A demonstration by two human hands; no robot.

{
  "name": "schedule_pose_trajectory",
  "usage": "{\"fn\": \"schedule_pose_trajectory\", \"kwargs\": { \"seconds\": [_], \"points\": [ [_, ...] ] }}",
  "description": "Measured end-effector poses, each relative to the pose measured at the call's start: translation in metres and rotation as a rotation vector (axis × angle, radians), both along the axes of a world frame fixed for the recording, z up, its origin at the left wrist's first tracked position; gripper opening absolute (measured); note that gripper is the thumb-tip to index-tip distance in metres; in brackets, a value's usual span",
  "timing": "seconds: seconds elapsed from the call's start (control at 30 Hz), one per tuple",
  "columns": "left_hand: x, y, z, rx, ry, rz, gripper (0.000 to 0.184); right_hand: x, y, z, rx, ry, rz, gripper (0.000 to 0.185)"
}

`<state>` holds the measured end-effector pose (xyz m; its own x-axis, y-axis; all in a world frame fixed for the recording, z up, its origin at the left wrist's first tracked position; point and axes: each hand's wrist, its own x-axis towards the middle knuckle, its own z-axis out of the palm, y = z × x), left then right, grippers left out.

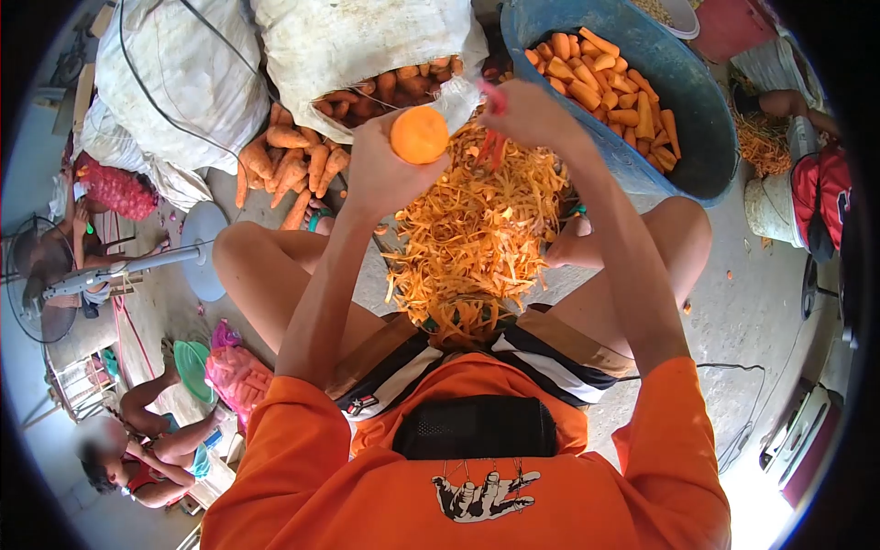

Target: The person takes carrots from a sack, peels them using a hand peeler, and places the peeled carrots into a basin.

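My left hand (380,170) is wrapped round a carrot (419,135), whose round orange end faces up toward me. To its right, my right hand (532,115) is closed on a red peeler (493,124), just above and beside the carrot; whether the blade touches it I cannot tell. Below both hands a large heap of carrot peelings (467,229) lies between my legs. Unpeeled carrots (291,160) spill on the floor to the left of my left hand, in front of an open white sack (367,37) with more carrots inside.
A blue tub (706,137) of peeled carrots (605,82) stands at the upper right. White sacks (179,82) are at the upper left, near a standing fan (41,280). People sit at the lower left (151,458), far left and right edge. A cable (724,367) crosses the floor.
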<state>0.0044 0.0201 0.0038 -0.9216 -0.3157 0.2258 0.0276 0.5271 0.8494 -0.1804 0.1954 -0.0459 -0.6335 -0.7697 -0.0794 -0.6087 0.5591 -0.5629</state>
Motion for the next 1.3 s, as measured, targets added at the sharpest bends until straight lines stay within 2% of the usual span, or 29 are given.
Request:
{"fn": "schedule_pose_trajectory", "kwargs": {
  "seconds": [0.07, 0.1, 0.17, 0.23, 0.27, 0.3, 0.33, 0.4, 0.47, 0.53, 0.57, 0.63, 0.7, 0.73, 0.77, 0.83, 0.93, 1.0, 1.03, 1.1, 1.13, 1.17, 1.23, 1.27, 1.3],
  "points": [
    [0.003, 0.0, 0.002, 0.014, -0.181, -0.085, 0.038, -0.004, 0.01, 0.021, -0.074, -0.029, -0.063, 0.04],
    [0.004, -0.003, 0.001, -0.047, -0.363, -0.168, 0.042, -0.007, 0.016, 0.039, -0.147, -0.052, -0.135, 0.042],
    [0.0, -0.003, -0.015, 0.012, -0.898, -0.432, 0.043, -0.002, 0.033, 0.075, -0.231, -0.011, -0.161, 0.04],
    [-0.005, 0.008, -0.039, -0.147, -1.123, -0.822, 0.044, -0.013, 0.048, 0.09, -0.314, 0.027, -0.19, 0.038],
    [-0.012, 0.015, -0.052, -0.143, -1.123, -0.814, 0.044, -0.022, 0.056, 0.091, -0.424, 0.034, -0.202, 0.032],
    [-0.025, 0.026, -0.062, -0.212, -1.227, -0.951, 0.047, -0.031, 0.064, 0.091, -0.532, 0.038, -0.214, 0.027],
    [-0.038, 0.035, -0.071, -0.28, -1.331, -1.094, 0.052, -0.04, 0.071, 0.091, -0.53, 0.03, -0.21, 0.027],
    [-0.076, 0.047, -0.079, -0.207, -1.028, -1.004, 0.052, -0.055, 0.08, 0.091, -0.74, 0.029, -0.279, 0.016],
    [-0.107, 0.058, -0.062, 0.512, -0.756, -0.699, 0.05, -0.06, 0.089, 0.096, -0.84, -0.003, -0.345, 0.014],
    [-0.127, 0.074, -0.039, 0.959, -0.396, -0.493, 0.046, -0.068, 0.103, 0.1, -0.96, -0.003, -0.458, 0.013],
    [-0.132, 0.068, -0.043, 0.96, -0.399, -0.482, 0.046, -0.075, 0.114, 0.101, -0.979, -0.049, -0.51, 0.014],
    [-0.145, 0.05, -0.072, 0.613, -0.382, -0.417, 0.039, -0.081, 0.122, 0.102, -1.004, -0.079, -0.593, 0.016],
    [-0.14, 0.012, -0.115, 0.16, -0.36, -0.255, 0.036, -0.082, 0.124, 0.106, -0.984, -0.03, -0.627, 0.019],
    [-0.139, -0.015, -0.149, 0.296, -0.454, -0.133, 0.037, -0.082, 0.124, 0.107, -0.983, -0.042, -0.63, 0.019],
    [-0.139, -0.051, -0.185, 0.104, -0.389, -0.037, 0.028, -0.084, 0.125, 0.106, -0.945, -0.009, -0.611, 0.019],
    [-0.128, -0.113, -0.198, -0.268, -0.523, 0.238, 0.029, -0.09, 0.135, 0.103, -0.863, -0.01, -0.586, 0.021],
    [-0.12, -0.203, -0.221, -0.749, -0.485, 0.368, 0.031, -0.088, 0.131, 0.103, -0.74, 0.084, -0.668, 0.025],
    [-0.123, -0.24, -0.229, -1.058, -0.736, 0.345, 0.031, -0.089, 0.139, 0.101, -0.652, 0.138, -0.702, 0.029],
    [-0.126, -0.251, -0.234, -1.055, -0.74, 0.34, 0.031, -0.091, 0.149, 0.097, -0.414, 0.434, -0.563, 0.031],
    [-0.131, -0.264, -0.244, -1.247, -0.89, 0.14, 0.035, -0.099, 0.148, 0.087, -0.543, 0.143, -0.854, 0.036],
    [-0.134, -0.264, -0.25, -1.243, -0.893, 0.135, 0.035, -0.101, 0.144, 0.083, -0.626, 0.011, -1.003, 0.042],
    [-0.137, -0.264, -0.256, -1.269, -0.926, 0.106, 0.035, -0.105, 0.157, 0.078, -0.451, 0.199, -0.857, 0.041],
    [-0.143, -0.265, -0.265, -1.292, -0.957, 0.073, 0.036, -0.108, 0.172, 0.076, -0.272, 0.381, -0.702, 0.041],
    [-0.145, -0.267, -0.27, -1.264, -0.962, 0.123, 0.035, -0.109, 0.178, 0.078, -0.004, 0.62, -0.548, 0.039],
    [-0.147, -0.271, -0.275, -1.236, -0.965, 0.173, 0.034, -0.108, 0.172, 0.079, 0.136, 0.731, -0.467, 0.039]
  ]
}}
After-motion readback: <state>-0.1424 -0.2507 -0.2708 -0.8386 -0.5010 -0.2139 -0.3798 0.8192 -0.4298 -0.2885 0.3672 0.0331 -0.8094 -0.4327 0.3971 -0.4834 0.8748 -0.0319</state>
